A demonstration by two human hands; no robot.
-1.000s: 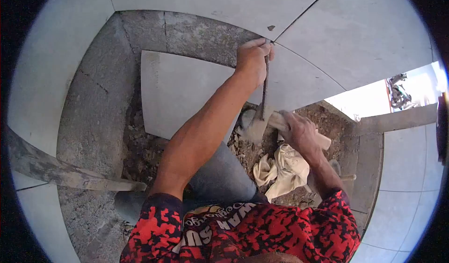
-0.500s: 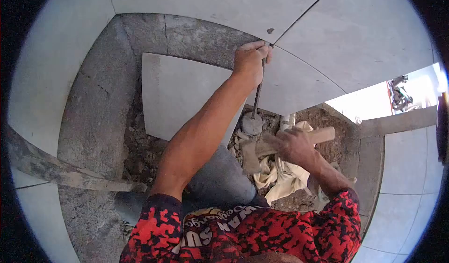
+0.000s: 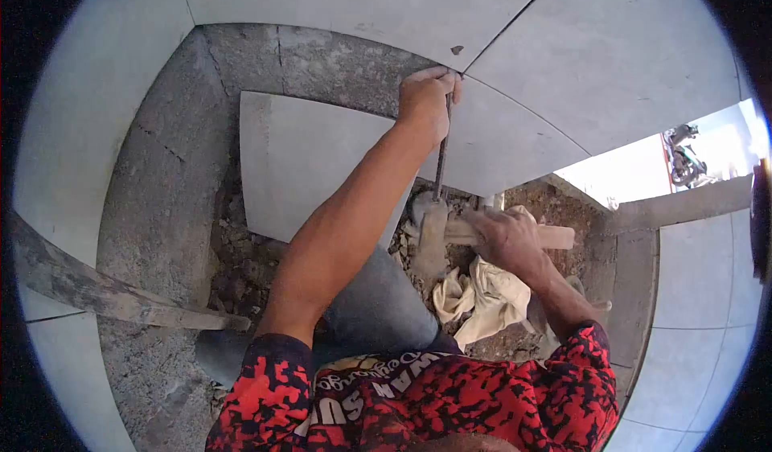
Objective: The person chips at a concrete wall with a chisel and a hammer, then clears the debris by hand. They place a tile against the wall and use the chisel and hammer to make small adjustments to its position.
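My left hand is closed around the upper part of a thin metal rod. Its fingertips are right at a corner where large pale tiles meet. At the rod's lower end is a round grey piece, partly covered by the head of a hammer. My right hand grips the hammer's wooden handle, slightly blurred. The hammer head overlaps the rod's end in this view.
A loose pale tile leans beside my left forearm. Rubble and a cream cloth lie below. Bare concrete borders the tiles. A curved, dirty beam-like piece juts in from the left. A motorcycle stands outside at right.
The hammer has swung up from below, bringing its head to the rod's lower end. My left hand and the rod stay almost where they were.
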